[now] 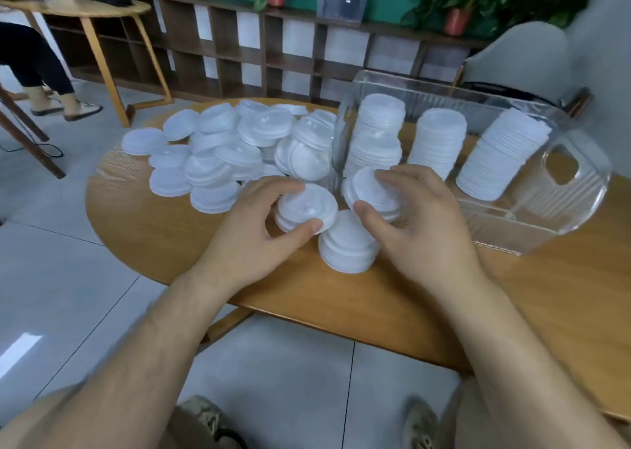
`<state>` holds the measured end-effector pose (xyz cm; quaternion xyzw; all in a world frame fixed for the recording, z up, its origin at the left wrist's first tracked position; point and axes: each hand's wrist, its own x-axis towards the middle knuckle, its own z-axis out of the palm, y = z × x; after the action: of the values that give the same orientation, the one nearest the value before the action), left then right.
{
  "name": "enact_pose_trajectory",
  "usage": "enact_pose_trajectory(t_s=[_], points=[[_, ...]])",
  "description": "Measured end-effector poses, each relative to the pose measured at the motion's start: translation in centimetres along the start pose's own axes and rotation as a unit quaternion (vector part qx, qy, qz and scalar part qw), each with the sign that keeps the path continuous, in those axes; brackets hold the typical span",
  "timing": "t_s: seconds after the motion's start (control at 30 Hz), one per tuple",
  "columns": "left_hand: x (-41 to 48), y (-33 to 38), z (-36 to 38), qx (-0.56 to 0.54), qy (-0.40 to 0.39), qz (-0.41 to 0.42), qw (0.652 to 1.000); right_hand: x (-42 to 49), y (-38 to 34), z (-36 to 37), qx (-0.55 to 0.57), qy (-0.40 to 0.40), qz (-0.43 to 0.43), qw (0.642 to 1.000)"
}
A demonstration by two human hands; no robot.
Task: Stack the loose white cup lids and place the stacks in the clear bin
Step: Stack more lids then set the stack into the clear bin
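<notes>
Wooden and oval, the table (177, 243) sits over grey floor tiles, with a dark cubby shelf (239, 55) along the green wall behind it. Both my forearms reach in from the near edge, bare to the elbow, wrists slightly bent down.

My left hand (252, 240) curls around a short stack of lids (305, 208), thumb pressed on its near rim and fingers hooked over the far side, so it grips that stack tilted toward me. My right hand (420, 223) holds a second small stack (372, 189) the same way, thumb on the near rim, fingertips over the top edge, palm turned inward. Between the two hands, just nearer me, another stack (346, 247) rests on the table, touching the one in my left hand.

Beyond my left hand lies the loose pile of white lids (232, 148), spread across the table's far side. To the right of that pile stands the clear bin (577, 189), with three tall lid stacks (440, 141) leaning inside it.
</notes>
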<state>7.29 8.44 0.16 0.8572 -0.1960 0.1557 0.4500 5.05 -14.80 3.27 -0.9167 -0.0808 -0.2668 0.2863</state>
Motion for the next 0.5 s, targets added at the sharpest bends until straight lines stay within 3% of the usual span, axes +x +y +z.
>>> enact_pose_trajectory(t_s=[0.5], points=[[0.7,2.1,4.2,-0.025,-0.069,0.017,0.997,-2.8,4.9,-1.2,0.094,0.056,0.008,0.994]])
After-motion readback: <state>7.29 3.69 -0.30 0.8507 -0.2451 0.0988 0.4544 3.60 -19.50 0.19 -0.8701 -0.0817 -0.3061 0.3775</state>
